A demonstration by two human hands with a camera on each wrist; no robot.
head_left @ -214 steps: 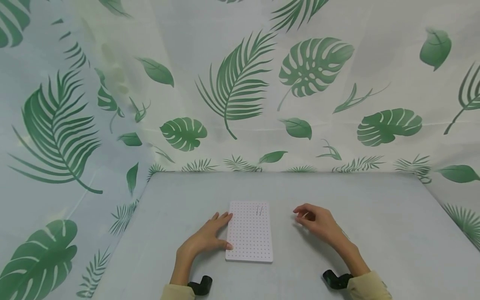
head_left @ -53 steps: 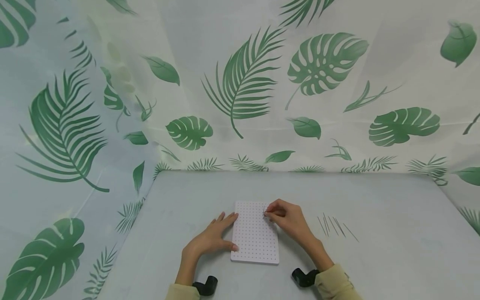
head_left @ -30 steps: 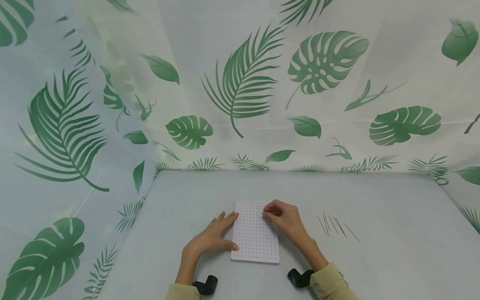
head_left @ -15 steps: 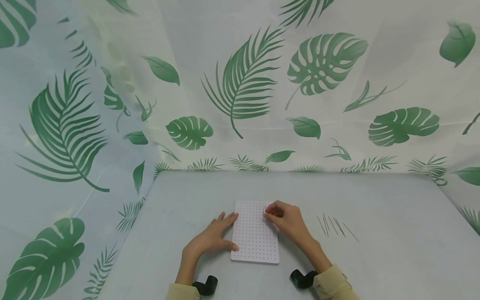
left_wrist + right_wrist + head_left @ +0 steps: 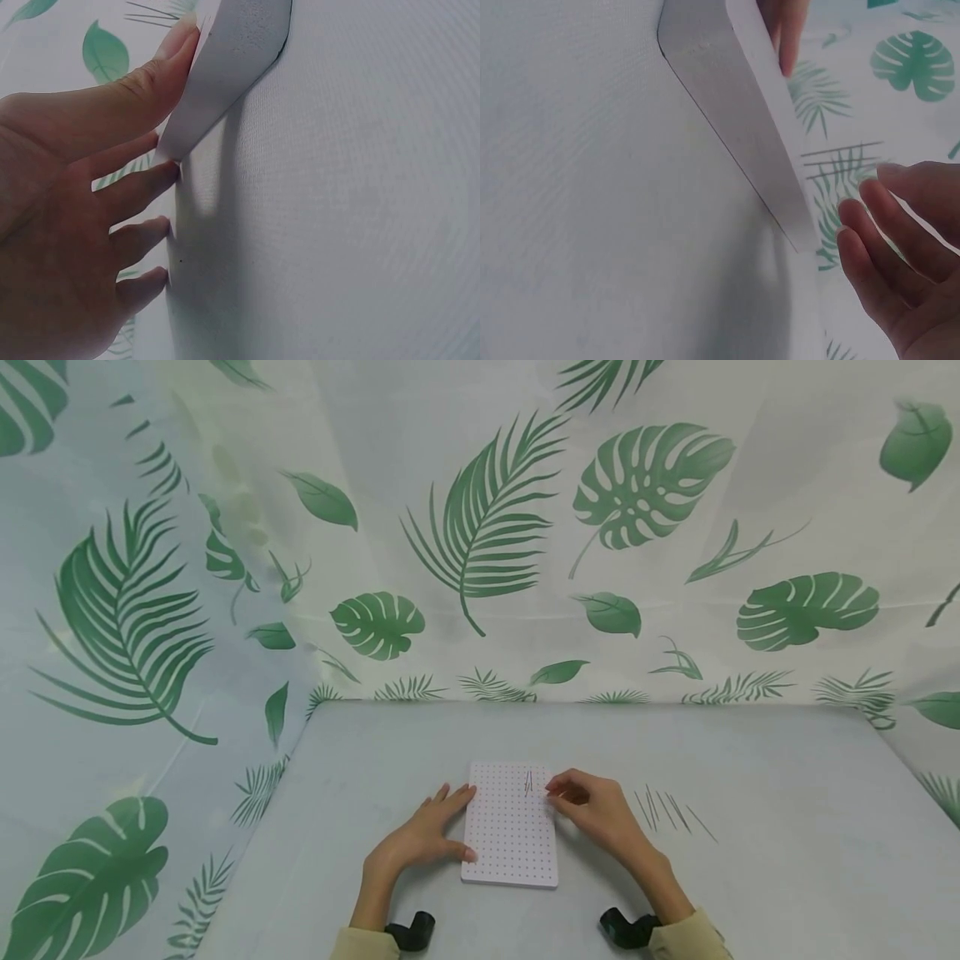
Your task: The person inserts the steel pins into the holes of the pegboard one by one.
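Note:
A white board (image 5: pixel 504 847) with a grid of small holes lies on the table. Near its far right corner stand 3 thin dark needle-like sticks (image 5: pixel 841 154), upright from the surface in the right wrist view. My left hand (image 5: pixel 420 831) rests along the board's left edge, its thumb (image 5: pixel 176 49) on the rim and its fingers spread straight. Just off the right edge hovers my right hand (image 5: pixel 596 810), fingers loosely bent, with nothing seen between thumb and fingertips. To its right several loose sticks (image 5: pixel 677 814) of the same kind lie in a loose row.
The pale table (image 5: pixel 780 793) reaches back to a hanging cloth (image 5: pixel 525 627) printed with green leaves. A black wrist camera (image 5: pixel 411 932) sits at my left wrist, and another black camera (image 5: pixel 628 929) at my right.
Seven seconds ago 2 sticks stood in the board; now 3 do. My right hand, pinching at the sticks half a second ago, has let go and drawn back right. The left hand has stayed.

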